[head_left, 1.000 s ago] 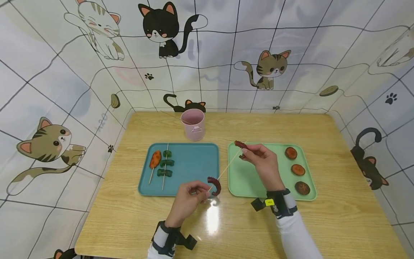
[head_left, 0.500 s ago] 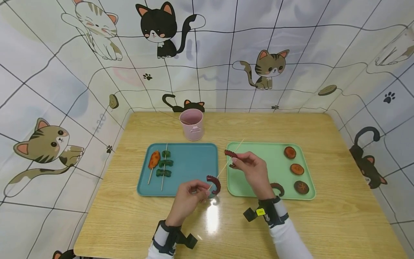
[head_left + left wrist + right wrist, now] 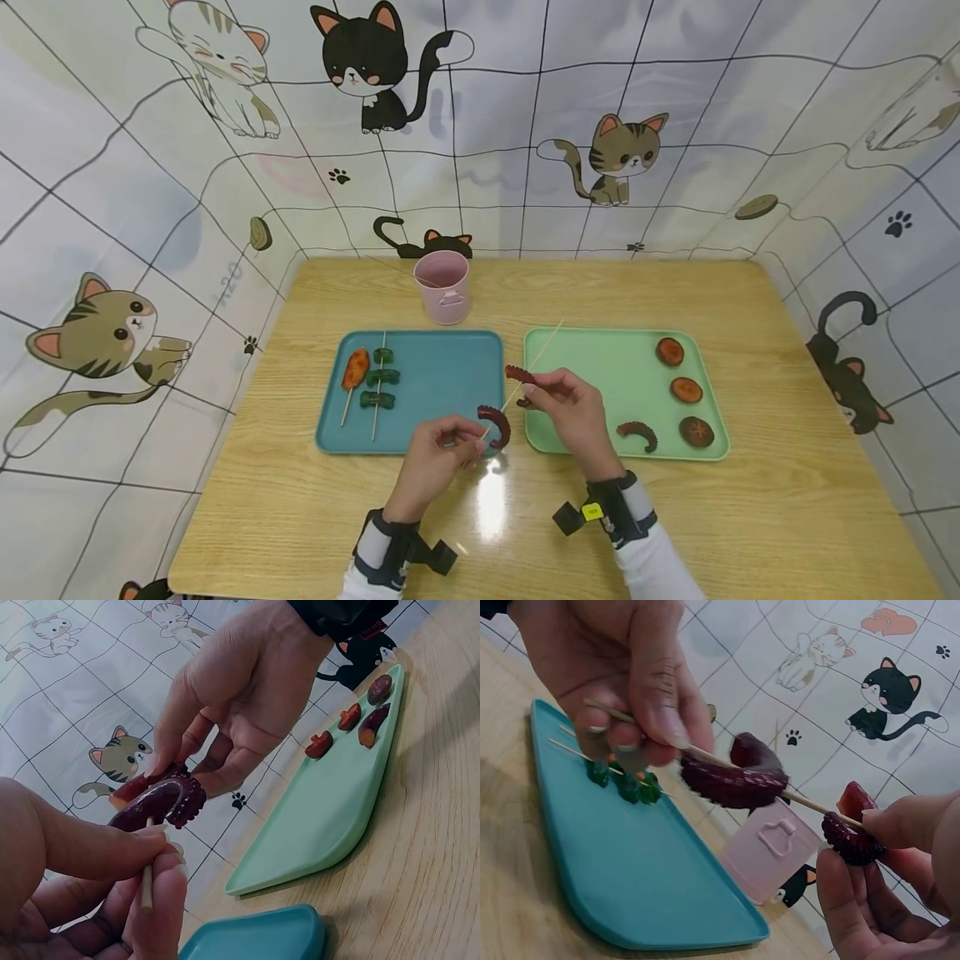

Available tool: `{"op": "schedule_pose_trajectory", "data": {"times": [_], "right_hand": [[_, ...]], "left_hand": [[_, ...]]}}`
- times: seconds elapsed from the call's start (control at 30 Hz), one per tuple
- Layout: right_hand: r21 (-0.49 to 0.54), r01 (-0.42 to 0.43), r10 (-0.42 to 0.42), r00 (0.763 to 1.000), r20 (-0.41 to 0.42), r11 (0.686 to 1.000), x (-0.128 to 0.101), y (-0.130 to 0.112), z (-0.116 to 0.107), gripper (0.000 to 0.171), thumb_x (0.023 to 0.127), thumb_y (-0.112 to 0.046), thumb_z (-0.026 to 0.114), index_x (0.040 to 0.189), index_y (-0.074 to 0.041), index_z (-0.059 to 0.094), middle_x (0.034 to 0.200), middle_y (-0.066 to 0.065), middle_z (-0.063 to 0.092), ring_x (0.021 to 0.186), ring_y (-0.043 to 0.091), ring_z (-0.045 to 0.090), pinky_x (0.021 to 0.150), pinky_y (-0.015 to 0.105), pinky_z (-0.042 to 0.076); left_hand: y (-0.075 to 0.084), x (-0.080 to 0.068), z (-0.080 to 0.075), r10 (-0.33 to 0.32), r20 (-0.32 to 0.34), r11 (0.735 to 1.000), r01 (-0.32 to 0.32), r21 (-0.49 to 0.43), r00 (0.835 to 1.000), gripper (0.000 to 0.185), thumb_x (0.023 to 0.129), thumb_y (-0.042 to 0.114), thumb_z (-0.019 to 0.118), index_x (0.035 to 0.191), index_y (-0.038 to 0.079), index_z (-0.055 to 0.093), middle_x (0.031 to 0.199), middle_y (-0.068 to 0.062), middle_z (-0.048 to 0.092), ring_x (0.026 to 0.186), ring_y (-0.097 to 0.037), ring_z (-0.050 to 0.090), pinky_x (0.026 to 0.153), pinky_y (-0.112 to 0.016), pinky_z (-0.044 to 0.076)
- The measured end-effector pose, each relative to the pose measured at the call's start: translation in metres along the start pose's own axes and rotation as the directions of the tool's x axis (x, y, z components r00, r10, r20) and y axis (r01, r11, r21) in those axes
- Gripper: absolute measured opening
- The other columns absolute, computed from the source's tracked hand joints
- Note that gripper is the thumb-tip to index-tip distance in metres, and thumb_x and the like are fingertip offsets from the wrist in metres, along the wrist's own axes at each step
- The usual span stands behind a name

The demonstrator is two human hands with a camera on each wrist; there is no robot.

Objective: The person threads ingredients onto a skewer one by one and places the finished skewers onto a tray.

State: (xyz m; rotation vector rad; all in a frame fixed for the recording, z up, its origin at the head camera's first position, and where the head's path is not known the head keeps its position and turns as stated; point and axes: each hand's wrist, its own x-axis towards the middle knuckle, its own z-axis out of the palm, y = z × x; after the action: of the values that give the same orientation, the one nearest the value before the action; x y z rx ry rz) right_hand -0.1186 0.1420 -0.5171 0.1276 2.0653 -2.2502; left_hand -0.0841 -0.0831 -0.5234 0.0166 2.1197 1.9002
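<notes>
My left hand (image 3: 435, 458) pinches a thin wooden skewer (image 3: 546, 343) near its lower end. Close above those fingertips, a curled dark-red octopus tentacle (image 3: 731, 786) is threaded on the stick. Farther up the skewer, my right hand (image 3: 573, 412) pinches a second octopus tentacle (image 3: 851, 840) between thumb and fingers. That piece is on the stick too, partly hidden by the fingers in the head view. The skewer slants up to the right, its far end sticking out past the right hand over the green tray (image 3: 592, 358).
On the green tray lie another tentacle (image 3: 641, 433) and three round brown mushroom-like pieces (image 3: 686, 390). The blue tray (image 3: 450, 367) bears a green-vegetable skewer (image 3: 382, 377) and an orange-brown piece on a stick (image 3: 357, 371). Behind it stands a pink bucket (image 3: 444, 292) holding a thin stick.
My right hand has moved down and left along the skewer with the second tentacle, closer to the first. More of the stick's far end shows, and the green tray's tentacle is uncovered.
</notes>
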Motion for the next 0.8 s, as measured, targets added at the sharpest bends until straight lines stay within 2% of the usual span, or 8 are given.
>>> {"op": "schedule_pose_trajectory", "data": {"times": [0.17,0.3,0.47,0.63,0.8], "right_hand": [[0.002,-0.015,0.015,1.0,0.022,1.0,-0.003,0.004,0.005,0.026,0.095,-0.014,0.074,0.115,0.003,0.066,0.115,0.018,0.07,0.092,0.017,0.077,0.089,0.033,0.062],[-0.014,-0.01,0.011,0.999,0.04,1.0,-0.002,0.005,0.004,0.025,0.096,-0.013,0.072,0.117,0.001,0.067,0.119,0.022,0.069,0.093,0.017,0.076,0.089,0.033,0.062],[-0.148,0.038,-0.024,0.995,0.095,0.988,0.001,0.0,-0.006,0.028,0.097,-0.024,0.072,0.121,-0.008,0.071,0.121,0.018,0.071,0.1,0.022,0.075,0.091,0.033,0.061],[-0.242,0.081,-0.056,0.993,0.107,0.967,0.008,-0.006,-0.026,0.034,0.095,-0.032,0.074,0.124,-0.014,0.072,0.127,0.014,0.071,0.111,0.026,0.071,0.093,0.035,0.061],[-0.399,0.106,-0.087,0.994,0.066,0.911,0.01,-0.008,-0.054,0.038,0.096,-0.04,0.071,0.128,-0.02,0.071,0.13,0.005,0.071,0.115,0.006,0.066,0.094,0.02,0.056]], "left_hand": [[0.0,0.001,0.0,0.014,-0.002,1.0,-0.014,0.004,1.0,0.014,0.092,0.006,0.073,0.105,0.001,0.076,0.085,-0.015,0.068,0.072,-0.029,0.065,0.062,-0.033,0.057],[-0.001,0.001,-0.001,0.013,-0.002,1.0,-0.013,0.006,1.0,0.014,0.092,0.005,0.073,0.105,0.0,0.076,0.087,-0.016,0.069,0.072,-0.023,0.066,0.066,-0.036,0.06],[-0.001,0.0,-0.004,0.0,-0.011,1.0,0.0,0.01,1.0,0.014,0.093,0.005,0.072,0.106,0.001,0.075,0.09,-0.016,0.069,0.076,-0.023,0.066,0.071,-0.042,0.062],[-0.002,0.0,-0.008,-0.005,-0.017,1.0,0.005,0.001,1.0,0.015,0.093,0.005,0.072,0.107,0.0,0.075,0.09,-0.017,0.068,0.077,-0.024,0.065,0.072,-0.042,0.062],[-0.003,-0.001,-0.011,-0.005,-0.018,1.0,0.005,-0.007,1.0,0.015,0.093,0.005,0.072,0.107,0.0,0.075,0.089,-0.017,0.068,0.079,-0.033,0.066,0.07,-0.04,0.061]]}}
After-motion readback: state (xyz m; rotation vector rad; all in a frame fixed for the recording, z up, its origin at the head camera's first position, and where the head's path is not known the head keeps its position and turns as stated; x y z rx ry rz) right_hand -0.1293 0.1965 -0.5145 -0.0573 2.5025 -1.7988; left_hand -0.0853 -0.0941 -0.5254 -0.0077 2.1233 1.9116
